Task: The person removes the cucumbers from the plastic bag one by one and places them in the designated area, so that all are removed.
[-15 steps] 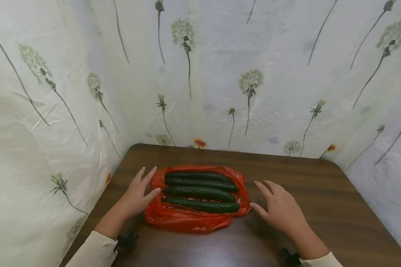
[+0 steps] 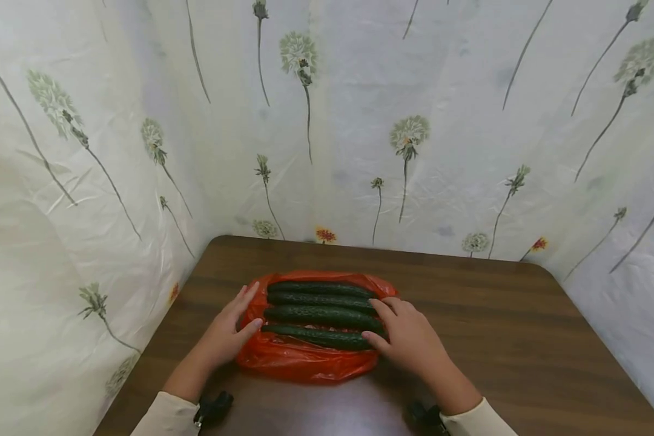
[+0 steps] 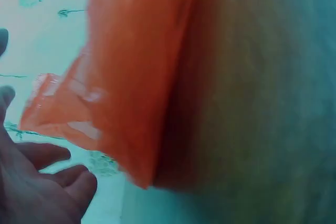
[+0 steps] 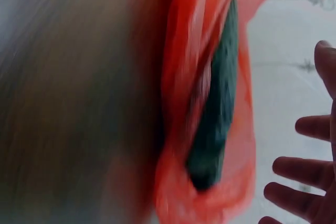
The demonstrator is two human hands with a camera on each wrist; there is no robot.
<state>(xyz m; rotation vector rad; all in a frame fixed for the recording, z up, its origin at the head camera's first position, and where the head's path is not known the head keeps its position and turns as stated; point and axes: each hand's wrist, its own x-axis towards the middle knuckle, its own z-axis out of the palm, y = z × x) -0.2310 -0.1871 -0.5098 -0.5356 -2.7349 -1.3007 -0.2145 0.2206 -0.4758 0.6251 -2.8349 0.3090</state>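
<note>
Several dark green cucumbers point(image 2: 321, 315) lie side by side in an opened red plastic bag point(image 2: 310, 366) on the table. At the bag's left end is my left hand point(image 2: 220, 339), thumb and fingers spread apart; whether it touches the bag cannot be told. My right hand point(image 2: 414, 336) reaches over the right ends of the cucumbers, fingers extended and hiding those ends. In the left wrist view the hand point(image 3: 42, 187) holds nothing beside the bag point(image 3: 131, 77). The right wrist view shows one cucumber point(image 4: 215, 103) in the bag, with spread fingers point(image 4: 304, 174) alongside.
The brown wooden table point(image 2: 496, 315) has rounded far corners. A pale curtain point(image 2: 349, 109) printed with dandelions stands behind it and along both sides. Dark wrist straps point(image 2: 215, 407) sit at the ends of the cream sleeves point(image 2: 166, 418).
My right hand has moved left, from beside the bag to over the cucumbers' right ends. The left hand has shifted only slightly. The bag and cucumbers look nearly unmoved.
</note>
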